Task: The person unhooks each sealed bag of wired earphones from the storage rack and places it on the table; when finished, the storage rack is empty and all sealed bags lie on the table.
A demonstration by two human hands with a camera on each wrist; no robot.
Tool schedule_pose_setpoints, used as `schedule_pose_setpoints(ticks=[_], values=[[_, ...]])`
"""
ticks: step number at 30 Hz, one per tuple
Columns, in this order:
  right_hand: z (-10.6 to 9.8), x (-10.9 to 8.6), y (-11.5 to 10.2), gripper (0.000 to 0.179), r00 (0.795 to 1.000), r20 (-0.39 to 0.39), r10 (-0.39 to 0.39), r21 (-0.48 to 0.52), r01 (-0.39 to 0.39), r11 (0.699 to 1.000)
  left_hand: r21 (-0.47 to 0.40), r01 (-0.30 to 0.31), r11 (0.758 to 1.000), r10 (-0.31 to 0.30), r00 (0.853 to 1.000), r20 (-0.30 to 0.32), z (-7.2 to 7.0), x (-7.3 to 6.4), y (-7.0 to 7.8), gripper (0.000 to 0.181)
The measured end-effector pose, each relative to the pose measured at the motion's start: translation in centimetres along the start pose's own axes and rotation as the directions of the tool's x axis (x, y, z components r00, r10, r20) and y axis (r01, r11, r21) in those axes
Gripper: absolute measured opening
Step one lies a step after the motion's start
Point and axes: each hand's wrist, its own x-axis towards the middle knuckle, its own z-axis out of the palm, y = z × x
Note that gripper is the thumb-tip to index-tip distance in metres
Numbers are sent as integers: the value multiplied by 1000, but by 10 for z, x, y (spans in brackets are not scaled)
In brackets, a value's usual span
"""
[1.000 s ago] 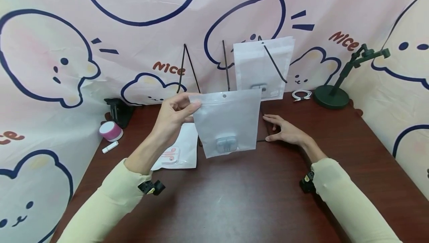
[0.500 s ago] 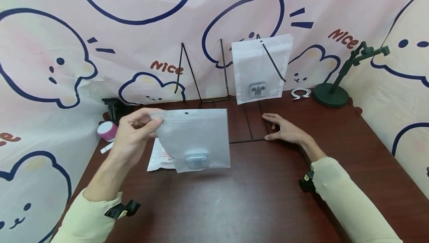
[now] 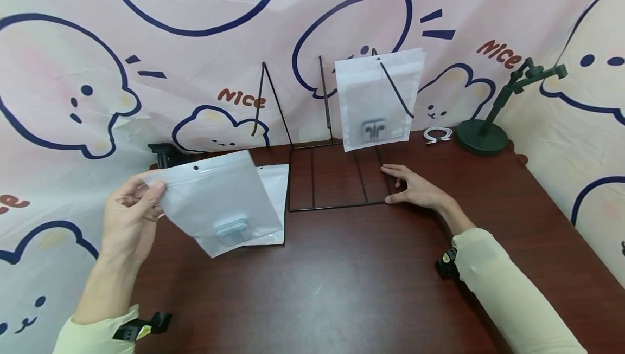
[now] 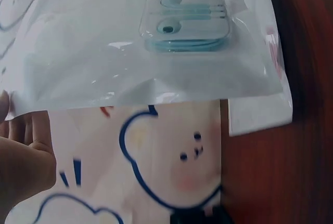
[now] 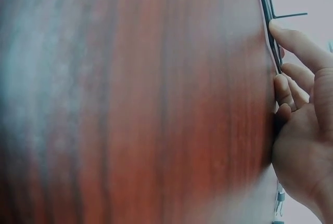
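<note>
My left hand (image 3: 129,213) pinches the upper left corner of a white zip bag (image 3: 215,194), held tilted above the left of the table. Inside it, earphones in a clear case (image 4: 187,21) show through in the left wrist view. Another white bag (image 3: 275,183) lies on the table, partly hidden behind the held one. My right hand (image 3: 415,188) holds the right side of the black wire rack (image 3: 337,207) at its base, thumb near the front corner. On the rack's right hook hangs a white bag (image 3: 376,88), also with earphones showing inside.
The rack's left prong (image 3: 273,99) and middle prong (image 3: 324,94) stand up bare. A coiled white cable (image 3: 438,135) and a green stand (image 3: 483,137) are at the back right. A black object (image 3: 163,153) is partly hidden behind the held bag.
My left hand has carried the held bag left and down from in front of the rack, baring the rack's base and tilting the bag. My right hand stays at the rack.
</note>
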Motion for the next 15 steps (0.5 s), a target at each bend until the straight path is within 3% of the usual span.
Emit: schedule_pose_setpoints(ticks=[6, 11, 15], values=[[-1, 0, 0, 87, 1000, 3, -3, 1, 3, 1000, -110, -39, 993, 31, 997, -69, -30, 0, 8, 25], [-2, -1, -1, 86, 1000, 4, 3, 2, -3, 1000, -141, -68, 988, 44, 985, -166, -49, 5, 15, 22], [-2, 0, 1, 86, 1000, 2, 1, 6, -1, 1000, -181, -64, 981, 32, 984, -176, -61, 12, 19, 21]])
